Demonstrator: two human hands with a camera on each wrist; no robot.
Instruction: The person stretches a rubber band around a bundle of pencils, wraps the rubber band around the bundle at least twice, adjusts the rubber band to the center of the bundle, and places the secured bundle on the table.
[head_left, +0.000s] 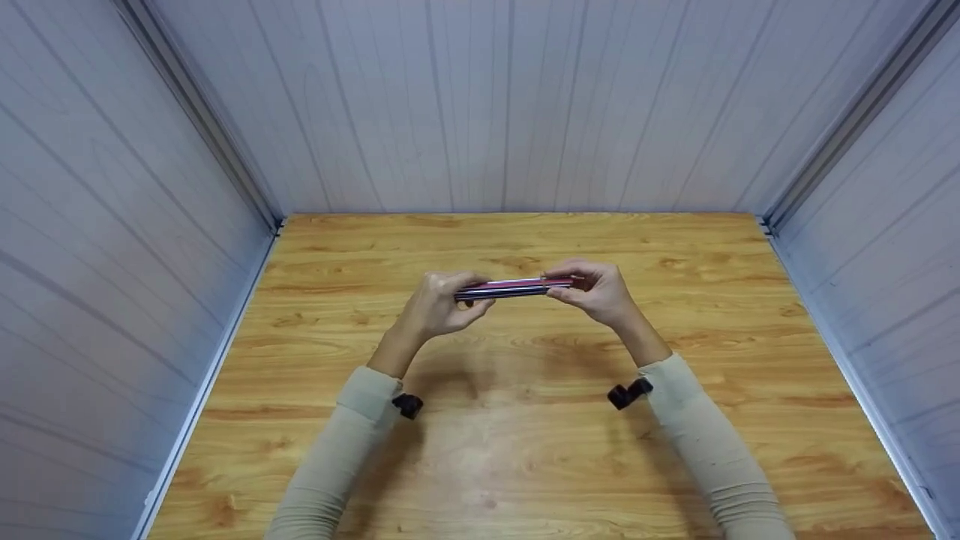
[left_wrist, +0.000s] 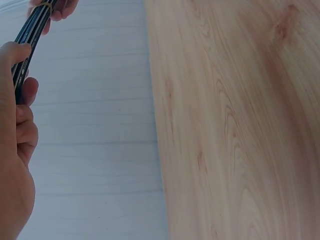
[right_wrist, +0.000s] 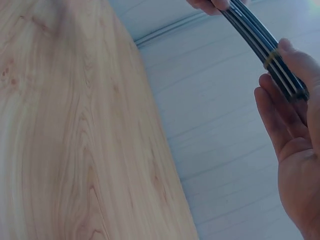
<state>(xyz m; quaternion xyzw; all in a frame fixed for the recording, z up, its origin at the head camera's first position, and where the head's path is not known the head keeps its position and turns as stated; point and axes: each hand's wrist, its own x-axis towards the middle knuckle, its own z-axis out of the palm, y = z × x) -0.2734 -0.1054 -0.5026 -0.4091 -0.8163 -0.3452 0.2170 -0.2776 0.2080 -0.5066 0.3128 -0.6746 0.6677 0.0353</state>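
A bundle of striped pencils (head_left: pixel 517 288), dark with red and white showing on top, is held level above the table by both hands. My left hand (head_left: pixel 441 306) grips its left end between thumb and fingers. At the other end, my right hand (head_left: pixel 604 291) pinches the bundle, thumb on the near side. The right wrist view shows a yellowish rubber band (right_wrist: pixel 271 59) wound around the pencils (right_wrist: pixel 252 36) close to the right thumb. In the left wrist view the dark pencils (left_wrist: pixel 31 37) run up from the left fingers toward the right hand.
Beneath the hands lies a wood-grain table (head_left: pixel 487 450). White panelled walls stand at the back (head_left: pixel 480 105), the left (head_left: pixel 112 262) and the right (head_left: pixel 862 225). Small black cameras (head_left: pixel 409 406) sit at both cuffs.
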